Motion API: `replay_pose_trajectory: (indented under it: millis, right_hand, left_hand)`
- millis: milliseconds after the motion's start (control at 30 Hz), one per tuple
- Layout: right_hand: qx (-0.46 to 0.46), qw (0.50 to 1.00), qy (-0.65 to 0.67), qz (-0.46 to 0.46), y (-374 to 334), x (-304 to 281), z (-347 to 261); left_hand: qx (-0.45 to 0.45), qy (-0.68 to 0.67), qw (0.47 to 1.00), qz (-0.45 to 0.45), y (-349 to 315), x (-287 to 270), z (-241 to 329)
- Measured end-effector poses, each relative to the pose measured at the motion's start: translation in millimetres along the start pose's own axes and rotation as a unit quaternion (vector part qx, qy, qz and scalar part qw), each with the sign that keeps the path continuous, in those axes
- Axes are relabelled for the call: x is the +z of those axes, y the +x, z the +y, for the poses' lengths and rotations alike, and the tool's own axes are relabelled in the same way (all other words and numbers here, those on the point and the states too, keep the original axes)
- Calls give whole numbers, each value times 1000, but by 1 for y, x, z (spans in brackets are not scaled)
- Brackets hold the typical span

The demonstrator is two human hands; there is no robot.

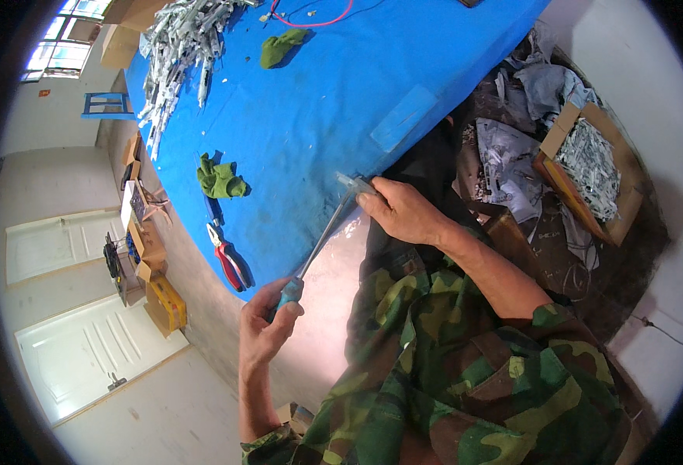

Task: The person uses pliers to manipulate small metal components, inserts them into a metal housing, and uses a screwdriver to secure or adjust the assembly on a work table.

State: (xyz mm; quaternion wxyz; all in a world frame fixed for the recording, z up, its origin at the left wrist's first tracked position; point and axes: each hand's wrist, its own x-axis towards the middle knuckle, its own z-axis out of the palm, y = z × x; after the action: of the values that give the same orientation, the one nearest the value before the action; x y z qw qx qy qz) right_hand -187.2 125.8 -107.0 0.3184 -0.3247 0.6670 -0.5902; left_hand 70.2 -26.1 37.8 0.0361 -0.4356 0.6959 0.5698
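My left hand (270, 322) is wrapped round the blue handle of a screwdriver (327, 233), whose long metal shaft slants up and to the right. Its tip meets a small grey-and-clear plastic piece (355, 184), which my right hand (392, 208) pinches between thumb and fingers. Both hands are at the near edge of the blue-covered table (318, 116). Pliers with red handles (228, 260) lie on the cloth beyond my left hand. Just above them rests a crumpled green glove or cloth (220, 178). What the screwdriver tip does inside the plastic piece is too small to tell.
A heap of similar grey-white pieces (179, 58) covers the table's far left. Another green cloth (282, 48) and a pink cord (310, 23) lie farther back. To my right, a cardboard box (627, 209) holds many silvery strips, beside plastic bags (508, 163). Boxes (165, 304) line the left floor.
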Motion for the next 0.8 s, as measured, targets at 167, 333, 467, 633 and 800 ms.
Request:
replay_pose_trajectory:
  millis: [167, 333, 467, 633, 800]
  right_hand:
    - [14, 1000, 18, -9, 2, 1, 1]
    - [19, 999, 21, -17, 3, 1, 4]
    - [26, 999, 33, -30, 3, 0, 6]
    - [80, 990, 88, -74, 3, -5, -8]
    - [24, 997, 40, -59, 6, -2, 6]
  left_hand:
    - [8, 56, 998, 15, 2, 2, 2]
    - [4, 75, 997, 30, 5, 5, 3]
    - [1, 85, 996, 28, 7, 7, 6]
    - [-19, 83, 996, 12, 6, 7, 8]
    - [-35, 67, 997, -19, 5, 14, 19]
